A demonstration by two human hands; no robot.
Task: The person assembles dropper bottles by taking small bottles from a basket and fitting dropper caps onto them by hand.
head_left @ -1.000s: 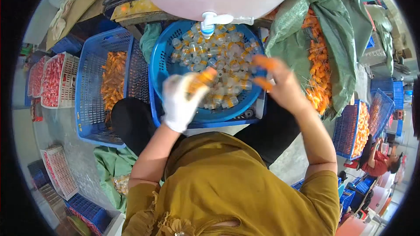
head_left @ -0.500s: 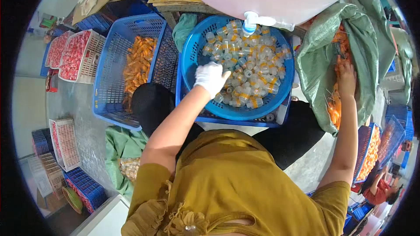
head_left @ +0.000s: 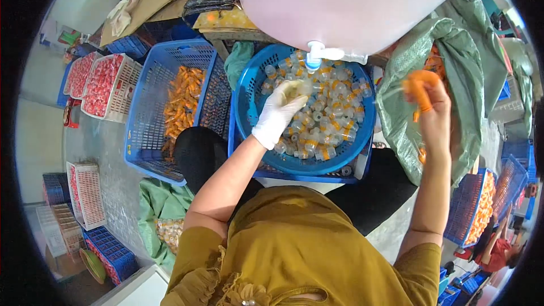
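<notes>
One cup (head_left: 305,86) pinched

Gloved fingers of the left hand (head_left: 277,114) grasp it above the blue tub (head_left: 242,93) of cups (head_left: 339,109). The right hand's (head_left: 435,110) orange-covered fingers curl near the green sack (head_left: 396,110); their grip is unclear.

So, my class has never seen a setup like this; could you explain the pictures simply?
There is no machine here, just a person's two hands. Every picture comes from one head-worn camera looking forward and down.

Ahead, a round blue basket holds many small clear containers with yellow bands. Beside it stand a long blue basket of orange pieces and a green sack.

The white-gloved left hand seems to pinch a blurred container. The right hand, near the sack, shows orange around its fingers; whether covers or held pieces is unclear.
</notes>
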